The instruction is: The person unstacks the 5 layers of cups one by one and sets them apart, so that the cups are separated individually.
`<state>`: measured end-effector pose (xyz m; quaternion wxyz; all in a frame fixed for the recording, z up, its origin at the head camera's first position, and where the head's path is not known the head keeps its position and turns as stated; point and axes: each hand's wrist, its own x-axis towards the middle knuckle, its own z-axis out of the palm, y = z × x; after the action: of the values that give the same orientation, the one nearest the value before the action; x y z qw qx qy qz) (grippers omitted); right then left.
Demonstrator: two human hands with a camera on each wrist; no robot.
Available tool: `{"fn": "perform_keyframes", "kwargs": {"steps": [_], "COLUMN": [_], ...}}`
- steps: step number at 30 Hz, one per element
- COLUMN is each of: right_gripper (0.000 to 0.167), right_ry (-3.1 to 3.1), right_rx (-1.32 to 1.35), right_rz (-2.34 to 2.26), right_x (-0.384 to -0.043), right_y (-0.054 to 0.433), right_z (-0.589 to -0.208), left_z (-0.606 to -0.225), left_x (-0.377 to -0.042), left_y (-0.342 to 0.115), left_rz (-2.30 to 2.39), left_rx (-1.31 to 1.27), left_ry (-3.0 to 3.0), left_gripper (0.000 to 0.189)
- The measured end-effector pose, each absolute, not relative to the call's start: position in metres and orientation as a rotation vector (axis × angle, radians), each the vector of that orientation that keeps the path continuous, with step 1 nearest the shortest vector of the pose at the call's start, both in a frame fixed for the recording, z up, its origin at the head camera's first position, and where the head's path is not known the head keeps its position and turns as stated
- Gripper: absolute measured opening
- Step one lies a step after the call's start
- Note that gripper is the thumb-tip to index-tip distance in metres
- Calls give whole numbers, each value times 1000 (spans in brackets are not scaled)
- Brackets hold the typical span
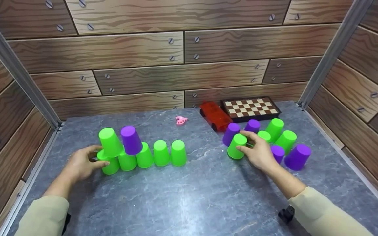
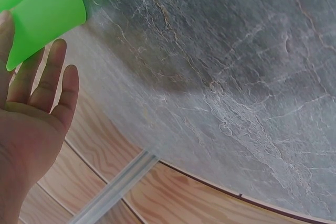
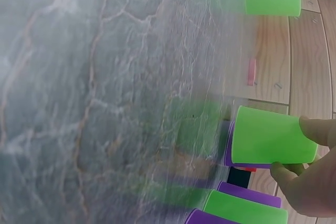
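Several upside-down green cups stand in a row at the left of the head view. A green cup [image 1: 110,142] and a purple cup [image 1: 131,140] sit on top of its left part. My left hand [image 1: 82,164] holds the leftmost bottom green cup [image 1: 111,167] between thumb and fingers; the left wrist view shows that hand [image 2: 34,114] beside a green cup [image 2: 50,17]. On the right, my right hand [image 1: 259,152] grips another upside-down green cup [image 1: 236,147] from its right side. The right wrist view shows thumb and fingers on this green cup [image 3: 273,137], just above or at the tabletop.
Around my right hand stand loose cups, including a purple cup [image 1: 298,157] and a green cup [image 1: 286,141]. Behind them lie a red toy car [image 1: 217,116] and a checkered board [image 1: 250,108]. A small pink toy [image 1: 180,120] lies at the back. Wood-patterned walls enclose the grey table [image 1: 176,203].
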<state>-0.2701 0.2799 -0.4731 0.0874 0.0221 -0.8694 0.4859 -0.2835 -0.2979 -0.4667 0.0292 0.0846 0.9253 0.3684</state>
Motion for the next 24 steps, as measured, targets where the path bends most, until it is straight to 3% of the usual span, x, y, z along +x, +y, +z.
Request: {"fn": "perform_keyframes", "kwargs": {"steps": [16, 24], "right_gripper": [57, 56], "right_ry": [-2605, -2556], "right_rx": [99, 137], "right_rz": [1427, 1464], "right_x": [-273, -270], "right_y": [282, 278], "right_z": [-477, -451], "left_z": [-467, -466], "left_x": [-281, -283], "left_y": [-298, -297], "left_rz": [1157, 1153], "left_rx": [257, 242], "left_ry": [2852, 2847], "left_gripper": [64, 64]}}
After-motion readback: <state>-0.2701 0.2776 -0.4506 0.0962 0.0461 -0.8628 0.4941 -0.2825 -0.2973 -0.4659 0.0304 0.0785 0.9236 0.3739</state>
